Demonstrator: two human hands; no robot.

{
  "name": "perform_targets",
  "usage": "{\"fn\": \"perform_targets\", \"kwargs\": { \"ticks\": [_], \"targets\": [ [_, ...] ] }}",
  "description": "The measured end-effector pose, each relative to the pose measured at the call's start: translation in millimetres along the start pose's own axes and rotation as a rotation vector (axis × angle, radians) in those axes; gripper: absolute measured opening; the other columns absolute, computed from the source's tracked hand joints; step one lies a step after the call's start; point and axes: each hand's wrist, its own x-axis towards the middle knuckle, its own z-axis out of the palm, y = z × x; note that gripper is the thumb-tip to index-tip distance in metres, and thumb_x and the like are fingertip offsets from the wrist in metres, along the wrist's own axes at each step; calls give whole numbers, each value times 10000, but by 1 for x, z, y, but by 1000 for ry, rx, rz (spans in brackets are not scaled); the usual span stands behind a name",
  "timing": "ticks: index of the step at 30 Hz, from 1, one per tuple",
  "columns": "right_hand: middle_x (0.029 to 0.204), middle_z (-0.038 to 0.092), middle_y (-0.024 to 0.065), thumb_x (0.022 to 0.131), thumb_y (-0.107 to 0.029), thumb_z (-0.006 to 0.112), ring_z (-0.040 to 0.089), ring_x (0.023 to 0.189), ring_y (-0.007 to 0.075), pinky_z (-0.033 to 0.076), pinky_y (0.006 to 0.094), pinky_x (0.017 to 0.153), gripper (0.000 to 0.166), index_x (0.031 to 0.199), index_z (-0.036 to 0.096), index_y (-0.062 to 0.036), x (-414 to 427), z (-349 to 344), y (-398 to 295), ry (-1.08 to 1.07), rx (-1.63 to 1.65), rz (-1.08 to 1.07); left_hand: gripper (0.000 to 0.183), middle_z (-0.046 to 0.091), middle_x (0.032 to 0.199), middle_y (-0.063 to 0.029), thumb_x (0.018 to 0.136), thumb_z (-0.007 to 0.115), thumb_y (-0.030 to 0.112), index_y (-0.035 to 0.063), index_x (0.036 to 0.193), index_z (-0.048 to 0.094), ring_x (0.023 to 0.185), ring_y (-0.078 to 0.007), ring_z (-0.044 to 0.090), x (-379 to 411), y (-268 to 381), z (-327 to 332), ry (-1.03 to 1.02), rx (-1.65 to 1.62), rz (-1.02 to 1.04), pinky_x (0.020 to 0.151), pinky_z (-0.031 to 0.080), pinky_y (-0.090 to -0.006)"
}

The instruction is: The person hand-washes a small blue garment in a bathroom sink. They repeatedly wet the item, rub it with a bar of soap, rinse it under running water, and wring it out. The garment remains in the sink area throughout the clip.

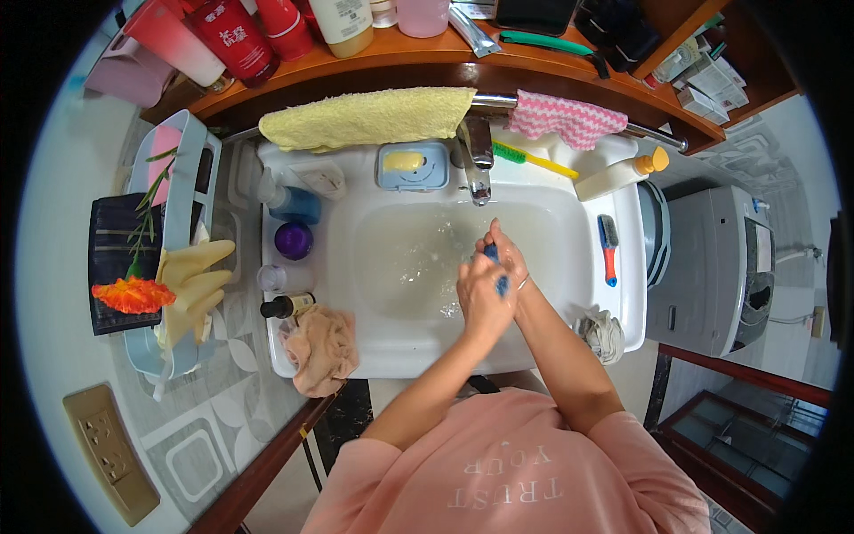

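Note:
Both hands meet over the right half of a white washbasin (pixel 407 334), just below the faucet (pixel 477 160). A small wet blue piece (pixel 502 286), perhaps cloth, is pressed between them. My left hand (pixel 482 290) lies across it with fingers curled. Behind and beneath it, my right hand (pixel 510 253) grips the same piece, and the blue shows again near its fingers. Cloudy water (pixel 400 253) with ripples stands in the basin under the hands. How much of the blue piece is inside the fists is hidden.
On the right rim lie a red-handled brush (pixel 608 250), a pump bottle (pixel 617 175) and a crumpled grey cloth (pixel 602 336). Soap in a blue dish (pixel 412 179) and a yellow-handled brush (pixel 534 160) sit behind. Several bottles and a beige cloth (pixel 321 350) line the left rim.

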Motion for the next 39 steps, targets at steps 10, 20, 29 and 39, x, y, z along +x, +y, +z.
{"fn": "perform_targets", "kwargs": {
  "ticks": [10, 20, 29, 39],
  "targets": [
    [708, 489, 49, 877, -359, 460, 481, 659, 151, 419, 275, 589, 435, 543, 370, -96, -17, 25, -24, -221, 207, -80, 313, 534, 976, -83, 879, 458, 323, 30, 960, 535, 926, -205, 518, 20, -76, -11, -51, -769, -849, 815, 400, -325],
    [870, 563, 83, 889, -266, 429, 558, 759, 212, 483, 346, 572, 201, 912, 512, -85, -16, -6, 10, -115, 386, 279, 368, 424, 1198, -136, 717, 590, 45, 82, 1080, 547, 1105, -294, 415, 6, -19, -19, -73, -288, 87, 938, 321, -381],
    [709, 547, 31, 901, -326, 415, 530, 637, 151, 443, 290, 557, 264, 820, 504, -91, -18, 38, 0, 139, 165, 33, 185, 509, 755, -99, 742, 623, 183, 45, 656, 536, 734, -287, 489, 55, -33, -9, 175, -34, -246, 630, 380, -388],
    [786, 572, 57, 857, -409, 473, 556, 697, 175, 469, 326, 635, 306, 855, 534, -109, -4, 7, 3, -47, 184, 33, 215, 494, 825, -97, 803, 543, 218, 29, 701, 562, 805, -316, 466, 38, -31, 2, 100, 101, -130, 706, 387, -394]
  ]
}}
